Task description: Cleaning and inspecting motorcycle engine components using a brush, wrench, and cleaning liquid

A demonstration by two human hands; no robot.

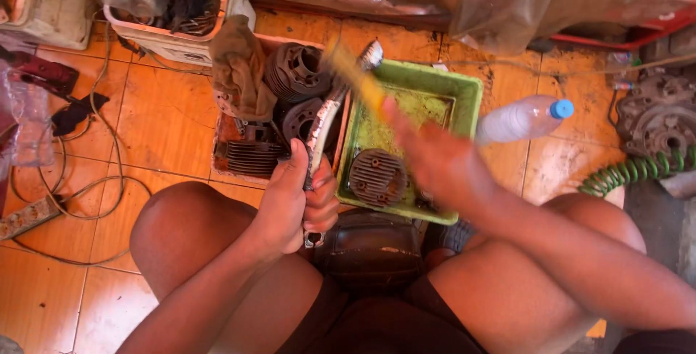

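My left hand is closed around the lower end of a long, grimy metal part that points up and away from me. Over the green tray my right hand is blurred by motion and grips a yellow-handled tool, whose tip reaches the top of the metal part. The green plastic tray lies on the floor in front of my knees. A round finned engine head lies in it.
A red tray left of the green one holds finned engine cylinders and a brown rag. A plastic bottle with a blue cap lies to the right, near a green coiled hose. Cables trail across the orange tiles at left.
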